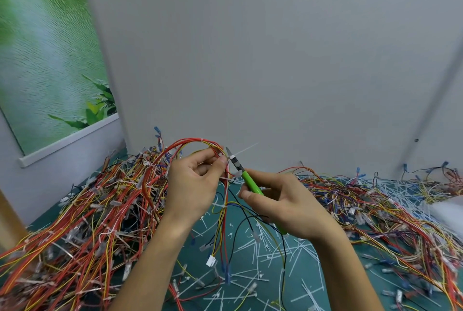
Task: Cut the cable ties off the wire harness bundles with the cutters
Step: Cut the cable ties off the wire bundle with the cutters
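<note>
Above the middle of the worktop (193,253), my left hand (193,185) pinches the wire harness bundle (190,141), light and likely floppy, just beside its stiffer white cable tie (244,151), while my right hand (283,208), fingers curled round the green handles, sets the cutters (248,179) against it.

Cutters (244,174) had a glossy green plastic handle and dull dark metal blades. Cable ties (246,245) were smooth, whitish plastic. Wire harness bundles (100,210) showed glossy plastic insulation. Tabletop (193,293) looked matt teal.
</note>
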